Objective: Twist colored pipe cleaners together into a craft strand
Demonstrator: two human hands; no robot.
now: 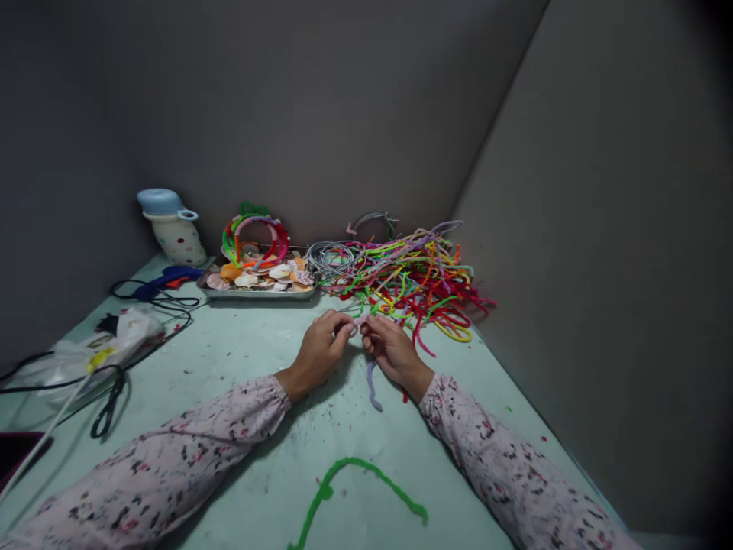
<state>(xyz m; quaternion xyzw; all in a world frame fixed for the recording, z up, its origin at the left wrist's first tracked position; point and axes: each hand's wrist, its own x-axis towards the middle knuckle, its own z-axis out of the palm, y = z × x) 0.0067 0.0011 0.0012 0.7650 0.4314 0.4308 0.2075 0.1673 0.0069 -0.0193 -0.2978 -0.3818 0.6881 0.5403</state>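
grey corner booth, pale green table [252,367]: both hands on one lilac pipe cleaner [372,389]
left to right: scissors [108,405], shell tray [257,294], then our left hand [318,351] and right hand [395,351] nearly touching, fingertips pinched shut on the lilac piece's upper end, its tail trailing onto the table between the wrists. loose pile [412,279] behind, to the right. we'd judge it light, fuzzy, wire-cored: bends easily, holds shape. grip close to the bend, mind the sharp tips.
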